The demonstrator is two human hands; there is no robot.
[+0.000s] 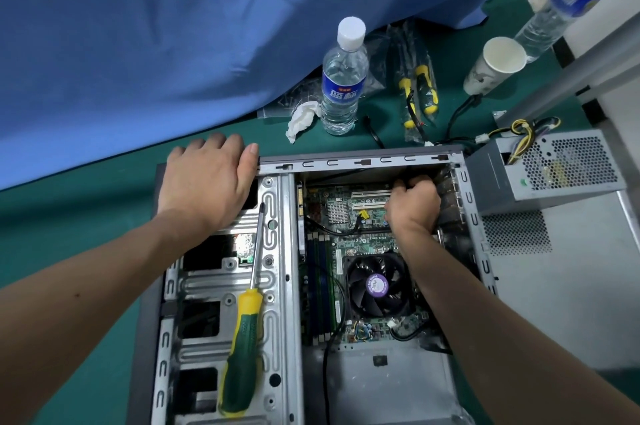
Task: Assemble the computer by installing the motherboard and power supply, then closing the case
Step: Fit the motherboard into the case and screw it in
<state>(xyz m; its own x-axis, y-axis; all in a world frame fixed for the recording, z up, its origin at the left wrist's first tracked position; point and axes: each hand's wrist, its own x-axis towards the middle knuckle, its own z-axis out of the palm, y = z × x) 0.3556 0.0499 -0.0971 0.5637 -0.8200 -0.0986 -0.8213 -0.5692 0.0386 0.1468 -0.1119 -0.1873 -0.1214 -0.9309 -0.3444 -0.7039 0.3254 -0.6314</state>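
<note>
Both forearms reach over the open computer case [360,161]. Left hand [207,178] lies flat, fingers relaxed, on the case's far corner. Right hand [412,202] sits clenched inside over the motherboard [349,244]; its fingertips are hidden, grasp unclear. Screwdriver [244,317] rests on the drive cage below the left fingers. Power supply [550,168] stands outside the case, beyond the right fingers.

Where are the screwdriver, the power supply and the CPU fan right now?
screwdriver [242,348]: head view, on its yellow-green handle, lying on the drive cage.
power supply [554,170]: head view, on its perforated side, outside the case.
CPU fan [376,287]: head view, on its purple hub label.
</note>
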